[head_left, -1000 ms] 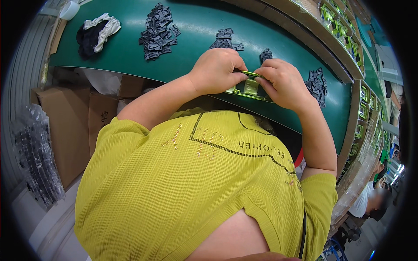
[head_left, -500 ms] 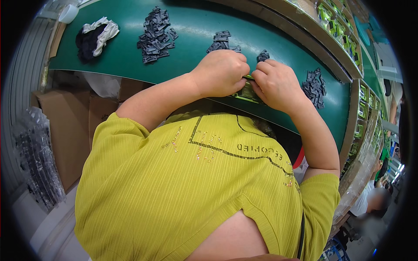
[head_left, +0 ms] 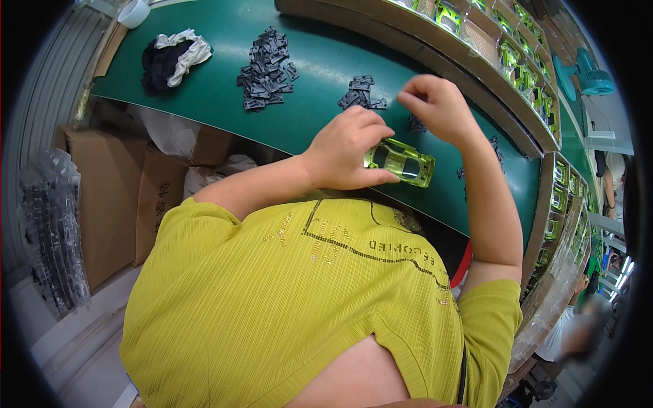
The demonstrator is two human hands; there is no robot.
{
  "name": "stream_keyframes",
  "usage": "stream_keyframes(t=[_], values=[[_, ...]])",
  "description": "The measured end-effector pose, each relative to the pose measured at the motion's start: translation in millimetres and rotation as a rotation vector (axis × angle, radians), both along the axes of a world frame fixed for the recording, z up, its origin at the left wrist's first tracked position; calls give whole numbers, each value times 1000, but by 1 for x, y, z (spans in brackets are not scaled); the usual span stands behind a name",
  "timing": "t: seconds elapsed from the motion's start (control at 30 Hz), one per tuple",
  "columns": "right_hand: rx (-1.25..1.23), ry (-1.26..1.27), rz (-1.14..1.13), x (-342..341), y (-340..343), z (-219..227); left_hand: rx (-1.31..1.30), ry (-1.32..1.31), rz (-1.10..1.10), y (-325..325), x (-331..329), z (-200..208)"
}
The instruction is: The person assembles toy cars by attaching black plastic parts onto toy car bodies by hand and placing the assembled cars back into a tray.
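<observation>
My left hand [head_left: 343, 149] grips one end of a bright green toy car body [head_left: 415, 166], thumb on the near side and fingers on the far side. The car body is by the near edge of the green table [head_left: 313, 54]. My right hand [head_left: 442, 109] is raised apart from it, fingers curled in a pinch; whatever is between the fingertips is hidden. Just below that hand lies a small cluster of dark grey plastic parts [head_left: 417, 124]. A larger heap of grey parts [head_left: 360, 94] sits beyond my left hand. My right forearm partly covers another heap [head_left: 496, 146].
The biggest heap of grey parts [head_left: 266, 71] lies farther left, beside a black and white cloth [head_left: 175, 60]. Cardboard trays [head_left: 469, 64] of green car bodies border the far right. Cardboard boxes [head_left: 109, 204] stand below the table. A person [head_left: 568, 333] is at the right.
My right hand has let go of the car body and moved up and away. The left hand keeps hold of it, and more of the car body shows. The whole view has shifted slightly.
</observation>
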State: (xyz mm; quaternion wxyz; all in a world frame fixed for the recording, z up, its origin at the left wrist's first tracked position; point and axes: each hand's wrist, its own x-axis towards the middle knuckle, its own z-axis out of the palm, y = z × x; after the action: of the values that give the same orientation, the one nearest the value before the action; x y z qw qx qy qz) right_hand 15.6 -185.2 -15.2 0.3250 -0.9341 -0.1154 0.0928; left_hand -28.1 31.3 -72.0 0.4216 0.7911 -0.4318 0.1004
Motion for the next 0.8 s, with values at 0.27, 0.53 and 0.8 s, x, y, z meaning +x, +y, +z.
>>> stream_keyframes(t=[0.27, 0.53, 0.8], values=[[-171, -154, 48, 49, 40, -36, 17, 1, -63, 3, 1, -5], [7, -53, -4, 45, 37, -40, 45, -6, -110, 5, -3, 2], [589, -116, -136, -29, -3, -3, -2, 3, -112, 6, 6, -2]])
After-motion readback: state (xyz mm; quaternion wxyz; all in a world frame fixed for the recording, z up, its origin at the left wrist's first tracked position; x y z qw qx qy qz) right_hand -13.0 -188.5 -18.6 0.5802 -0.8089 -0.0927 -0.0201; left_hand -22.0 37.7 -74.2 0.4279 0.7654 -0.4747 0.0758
